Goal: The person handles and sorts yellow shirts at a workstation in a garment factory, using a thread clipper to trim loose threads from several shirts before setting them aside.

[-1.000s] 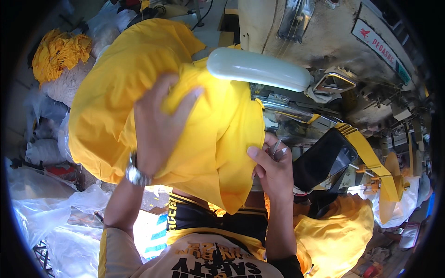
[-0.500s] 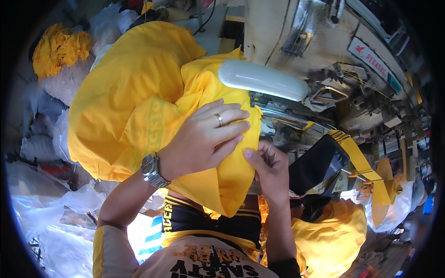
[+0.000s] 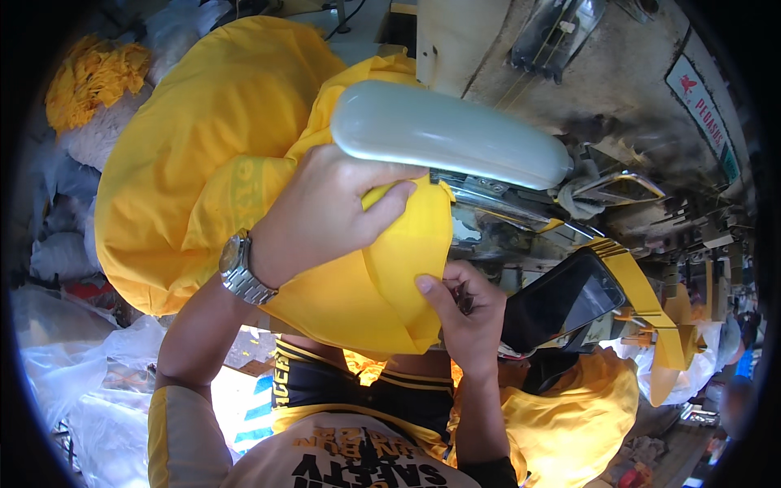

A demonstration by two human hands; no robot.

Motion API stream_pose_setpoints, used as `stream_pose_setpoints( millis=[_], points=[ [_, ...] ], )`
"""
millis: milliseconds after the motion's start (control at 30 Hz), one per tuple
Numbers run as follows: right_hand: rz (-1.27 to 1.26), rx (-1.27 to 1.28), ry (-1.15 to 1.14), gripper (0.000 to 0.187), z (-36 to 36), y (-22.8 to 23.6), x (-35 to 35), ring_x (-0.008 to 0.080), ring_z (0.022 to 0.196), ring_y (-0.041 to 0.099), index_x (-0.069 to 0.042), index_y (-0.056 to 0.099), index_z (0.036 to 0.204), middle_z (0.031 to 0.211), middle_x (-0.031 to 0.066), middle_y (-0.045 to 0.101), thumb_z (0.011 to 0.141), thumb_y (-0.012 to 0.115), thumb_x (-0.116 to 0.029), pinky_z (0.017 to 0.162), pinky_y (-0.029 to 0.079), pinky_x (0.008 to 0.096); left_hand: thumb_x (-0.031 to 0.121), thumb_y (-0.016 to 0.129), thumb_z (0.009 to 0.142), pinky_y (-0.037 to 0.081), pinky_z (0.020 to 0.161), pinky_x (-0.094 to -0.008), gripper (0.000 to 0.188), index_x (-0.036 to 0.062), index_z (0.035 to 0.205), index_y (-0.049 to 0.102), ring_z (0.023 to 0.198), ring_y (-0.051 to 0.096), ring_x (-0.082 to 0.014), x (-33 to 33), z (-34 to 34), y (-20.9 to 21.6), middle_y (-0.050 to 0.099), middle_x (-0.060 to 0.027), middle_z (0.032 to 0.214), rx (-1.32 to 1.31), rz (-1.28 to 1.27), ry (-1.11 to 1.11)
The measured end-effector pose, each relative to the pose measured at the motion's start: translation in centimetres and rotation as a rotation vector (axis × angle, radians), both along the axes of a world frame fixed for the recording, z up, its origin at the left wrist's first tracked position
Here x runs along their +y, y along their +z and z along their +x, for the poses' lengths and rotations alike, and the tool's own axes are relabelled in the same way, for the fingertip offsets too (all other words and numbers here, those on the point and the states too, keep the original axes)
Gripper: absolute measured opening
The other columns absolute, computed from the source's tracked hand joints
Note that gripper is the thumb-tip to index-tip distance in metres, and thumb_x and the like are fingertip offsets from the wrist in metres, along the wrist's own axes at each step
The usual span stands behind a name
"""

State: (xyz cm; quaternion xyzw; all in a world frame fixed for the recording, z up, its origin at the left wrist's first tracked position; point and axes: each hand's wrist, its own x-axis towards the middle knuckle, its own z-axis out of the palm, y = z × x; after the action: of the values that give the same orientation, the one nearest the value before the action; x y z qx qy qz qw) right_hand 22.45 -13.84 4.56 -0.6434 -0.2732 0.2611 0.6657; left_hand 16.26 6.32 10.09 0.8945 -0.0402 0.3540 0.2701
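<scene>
A large piece of yellow cloth lies bunched at the left and runs up to the metal arm of a sewing machine. My left hand, wearing a wristwatch, rests on this cloth. Its thumb and a finger are stretched apart, while the other fingertips are hidden behind a long white rounded lamp or cover. Close to the cloth's right edge, my right hand pinches the yellow cloth with its thumb on top. Something small and dark shows between that hand's fingers; its kind cannot be made out.
A black phone stands tilted right of my right hand. Yellow tape runs down beside it to a reel. More yellow cloth lies at lower right. Clear plastic bags and a yellow bundle are at the left.
The view has shifted closer to the machine. My left hand's fingers have moved forward behind the white cover, and its thumb has spread. My right hand keeps its pinch on the cloth edge.
</scene>
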Motion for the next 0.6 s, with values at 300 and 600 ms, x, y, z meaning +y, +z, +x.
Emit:
stream_pose_setpoints(
  millis=[300,600],
  points=[
    [-0.060,-0.058,-0.002,0.009,0.0,0.8,-0.1,0.0003,0.061,0.043,0.003,0.064,0.086,0.063,-0.0031,0.054,0.088,0.067,-0.005,0.053,0.036,0.0188,0.010,0.066,0.079,0.052,0.072,-0.0395,0.017,0.0024,0.094,0.068,0.079,0.064,-0.0341,2.6,2.4,1.3,0.068,-0.0128,0.092,-0.013,0.142,0.022],
    [-0.072,-0.122,-0.042,0.017,-0.2,1.8,0.9,0.0014,0.057,0.036,0.006,0.063,0.085,0.060,-0.0033,0.047,0.091,0.064,-0.010,0.050,0.031,0.0209,0.019,0.070,0.077,0.047,0.084,-0.0382,0.017,0.0070,0.089,0.071,0.091,0.063,-0.0268,6.1,4.2,2.2,0.068,-0.0072,0.100,-0.213,0.536,0.297]
  ],
)
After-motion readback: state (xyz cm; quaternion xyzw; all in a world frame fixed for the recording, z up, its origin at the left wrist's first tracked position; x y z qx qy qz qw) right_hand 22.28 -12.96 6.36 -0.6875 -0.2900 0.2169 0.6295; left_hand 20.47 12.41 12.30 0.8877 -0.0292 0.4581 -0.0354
